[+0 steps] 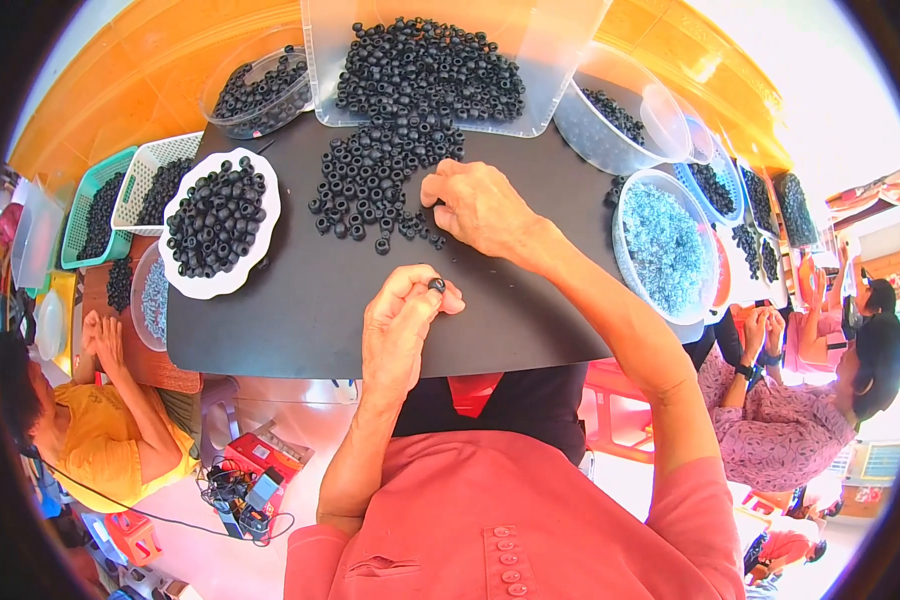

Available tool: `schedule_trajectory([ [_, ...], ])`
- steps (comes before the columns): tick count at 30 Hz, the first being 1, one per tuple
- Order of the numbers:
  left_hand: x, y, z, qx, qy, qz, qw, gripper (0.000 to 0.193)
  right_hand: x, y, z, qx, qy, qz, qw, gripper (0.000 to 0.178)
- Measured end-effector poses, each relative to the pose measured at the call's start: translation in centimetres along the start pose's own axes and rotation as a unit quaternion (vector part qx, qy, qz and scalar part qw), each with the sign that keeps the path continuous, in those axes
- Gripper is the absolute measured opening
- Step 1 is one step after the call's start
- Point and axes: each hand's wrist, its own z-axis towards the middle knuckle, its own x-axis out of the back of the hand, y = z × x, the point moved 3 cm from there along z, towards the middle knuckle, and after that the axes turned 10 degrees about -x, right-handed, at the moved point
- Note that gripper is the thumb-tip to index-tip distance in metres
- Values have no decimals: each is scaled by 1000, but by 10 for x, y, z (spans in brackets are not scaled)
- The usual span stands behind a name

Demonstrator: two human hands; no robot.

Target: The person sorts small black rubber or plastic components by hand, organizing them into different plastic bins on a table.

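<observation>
My left hand [402, 325] is closed in a pinch above the near part of the dark table [310, 320], holding a small round black bead-like piece [437, 285] with a hole. Farther off, my right hand [482, 208] has its fingers curled together at the right edge of a loose pile of the same black pieces [370, 180]. Whatever those fingertips grip, if anything, is hidden. The pile spreads out of a clear plastic bin [542, 110] lying at the far side. To the left, a white scalloped plate [272, 200] is heaped with more black pieces.
Clear tubs, one a round container [260, 125], stand at the far corners. A bowl of pale blue small parts [660, 240] sits at the right edge. Green [120, 165] and white baskets [135, 160] are on the left. People in yellow [120, 450] and patterned clothing [780, 430] sit on either side.
</observation>
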Motion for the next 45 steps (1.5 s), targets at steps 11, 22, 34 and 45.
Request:
schedule_trajectory([
  [11, 1, -5, 3, -7, 54, -16, 998, 16, 21, -37, -63, -205, -92, 497, 838, 3],
  [22, -7, -5, 3, 1, 28, 59, 998, 15, 2, -24, -97, -187, -15, 571, 799, 13],
  [34, -15, -2, 2, -6, 13, 136, 991, 14, -1, -24, -100, -173, 32, 634, 753, 11],
  [45, -14, -2, 2, 9, 9, 128, 992, 15, 13, -30, -97, -128, 81, 442, 884, 16],
])
